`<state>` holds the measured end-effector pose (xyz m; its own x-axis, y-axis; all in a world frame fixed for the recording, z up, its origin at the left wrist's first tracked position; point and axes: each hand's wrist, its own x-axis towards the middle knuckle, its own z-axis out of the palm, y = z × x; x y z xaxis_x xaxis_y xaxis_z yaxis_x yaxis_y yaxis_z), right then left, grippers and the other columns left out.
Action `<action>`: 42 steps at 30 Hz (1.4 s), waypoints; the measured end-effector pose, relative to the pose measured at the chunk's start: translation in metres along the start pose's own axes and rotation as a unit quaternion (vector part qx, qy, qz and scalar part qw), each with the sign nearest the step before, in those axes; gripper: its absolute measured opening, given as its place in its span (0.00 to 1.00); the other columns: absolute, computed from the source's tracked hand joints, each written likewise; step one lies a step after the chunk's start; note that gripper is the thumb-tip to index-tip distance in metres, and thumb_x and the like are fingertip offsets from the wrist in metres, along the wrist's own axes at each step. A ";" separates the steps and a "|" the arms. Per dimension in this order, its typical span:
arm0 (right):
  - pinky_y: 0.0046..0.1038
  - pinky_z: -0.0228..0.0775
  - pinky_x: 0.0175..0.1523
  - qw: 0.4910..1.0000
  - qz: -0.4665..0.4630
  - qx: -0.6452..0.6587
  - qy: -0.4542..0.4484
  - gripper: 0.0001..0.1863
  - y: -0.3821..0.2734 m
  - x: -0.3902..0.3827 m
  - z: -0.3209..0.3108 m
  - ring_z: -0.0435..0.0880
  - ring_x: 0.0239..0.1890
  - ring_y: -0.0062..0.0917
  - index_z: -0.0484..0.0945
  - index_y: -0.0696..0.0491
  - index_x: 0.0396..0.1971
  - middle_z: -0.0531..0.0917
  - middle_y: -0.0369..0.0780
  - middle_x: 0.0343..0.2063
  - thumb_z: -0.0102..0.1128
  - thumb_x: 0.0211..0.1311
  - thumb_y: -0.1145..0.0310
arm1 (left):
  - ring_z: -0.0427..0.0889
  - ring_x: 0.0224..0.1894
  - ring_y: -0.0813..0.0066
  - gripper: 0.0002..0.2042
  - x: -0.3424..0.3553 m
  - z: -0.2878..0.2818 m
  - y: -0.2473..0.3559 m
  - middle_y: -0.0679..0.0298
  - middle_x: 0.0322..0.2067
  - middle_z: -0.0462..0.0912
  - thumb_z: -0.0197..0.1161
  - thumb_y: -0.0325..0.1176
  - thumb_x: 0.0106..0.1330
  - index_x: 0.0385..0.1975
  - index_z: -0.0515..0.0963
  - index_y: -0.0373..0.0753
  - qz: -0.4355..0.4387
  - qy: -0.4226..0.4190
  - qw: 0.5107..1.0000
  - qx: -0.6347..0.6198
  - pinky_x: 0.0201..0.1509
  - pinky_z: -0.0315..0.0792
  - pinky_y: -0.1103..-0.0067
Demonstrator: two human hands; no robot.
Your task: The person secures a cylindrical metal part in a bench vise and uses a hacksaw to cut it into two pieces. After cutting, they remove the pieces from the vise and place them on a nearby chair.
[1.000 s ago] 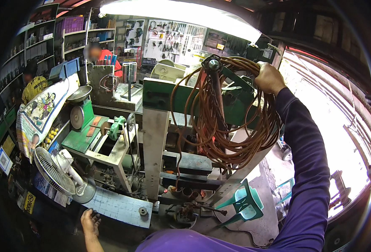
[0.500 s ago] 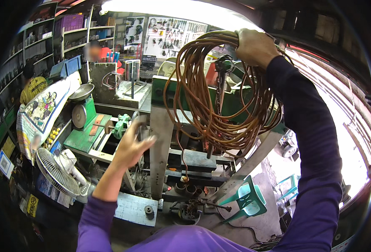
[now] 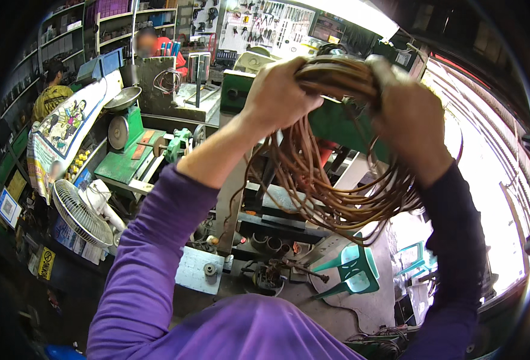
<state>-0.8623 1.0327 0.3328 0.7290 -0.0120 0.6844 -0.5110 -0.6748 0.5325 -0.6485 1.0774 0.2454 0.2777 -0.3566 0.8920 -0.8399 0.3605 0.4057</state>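
Note:
A big coil of brown cable (image 3: 313, 174) hangs between my raised hands, its loops drooping below them. My left hand (image 3: 280, 96) is closed round the upper left of the bundle, thumb toward me. On the upper right, my right hand (image 3: 412, 114) grips the same bundle; motion blurs its fingers. One loose cable end trails down at the left of the coil. Behind the coil stands a green metal frame (image 3: 236, 93) on grey legs, partly hidden by the cable and my arms.
At left are a green grinding machine (image 3: 127, 135), a white fan (image 3: 81, 213) and shelves (image 3: 12, 84). Two people (image 3: 51, 99) are in the background. A green plastic chair (image 3: 355, 270) stands low on the right. A metal plate (image 3: 196, 270) lies below my left arm.
My left hand, empty and apart before, has moved up and right and taken hold of the coil. The coil has shifted right, and my right hand has come lower with it.

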 end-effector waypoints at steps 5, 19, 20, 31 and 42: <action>0.40 0.72 0.40 0.999 -0.006 0.049 0.023 0.33 -0.026 -0.082 0.032 0.82 0.33 0.40 0.75 0.58 0.58 0.80 0.44 0.34 0.70 0.48 0.69 | 0.86 0.43 0.45 0.18 -0.056 0.023 -0.013 0.49 0.41 0.87 0.76 0.29 0.50 0.41 0.79 0.37 0.156 0.081 0.984 0.013 0.50 0.79 0.62; 0.40 0.70 0.43 0.990 0.018 0.137 0.043 0.38 -0.009 -0.099 0.069 0.81 0.36 0.39 0.73 0.57 0.62 0.79 0.45 0.35 0.72 0.51 0.59 | 0.83 0.43 0.47 0.26 -0.047 0.020 -0.029 0.54 0.41 0.84 0.80 0.35 0.48 0.48 0.78 0.38 0.239 -0.043 0.966 0.085 0.50 0.77 0.62; 0.41 0.72 0.43 0.993 0.019 0.101 0.063 0.37 -0.005 -0.090 0.068 0.82 0.36 0.39 0.73 0.54 0.63 0.79 0.44 0.35 0.73 0.50 0.62 | 0.85 0.44 0.48 0.29 -0.032 0.017 -0.029 0.54 0.41 0.85 0.82 0.39 0.49 0.50 0.78 0.37 0.252 -0.030 0.964 0.083 0.49 0.79 0.62; 0.46 0.82 0.48 0.995 0.080 0.041 0.034 0.29 0.022 0.042 0.043 0.89 0.43 0.47 0.75 0.53 0.62 0.89 0.50 0.38 0.68 0.60 0.63 | 0.86 0.42 0.56 0.18 0.103 -0.003 -0.040 0.53 0.38 0.85 0.66 0.24 0.56 0.47 0.75 0.37 0.212 -0.093 0.973 0.013 0.48 0.80 0.68; 0.37 0.84 0.36 0.996 0.043 -0.005 0.077 0.15 0.012 0.032 0.010 0.92 0.34 0.38 0.81 0.58 0.48 0.89 0.45 0.29 0.59 0.63 0.70 | 0.88 0.42 0.54 0.22 0.096 -0.002 -0.042 0.56 0.39 0.87 0.75 0.37 0.59 0.52 0.77 0.43 0.266 0.039 0.961 0.070 0.46 0.82 0.67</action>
<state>-0.8406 1.0170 0.3555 0.6039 0.0438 0.7959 -0.5739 -0.6691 0.4722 -0.5850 1.0299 0.3146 -0.1785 -0.0858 0.9802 -0.9260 0.3516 -0.1379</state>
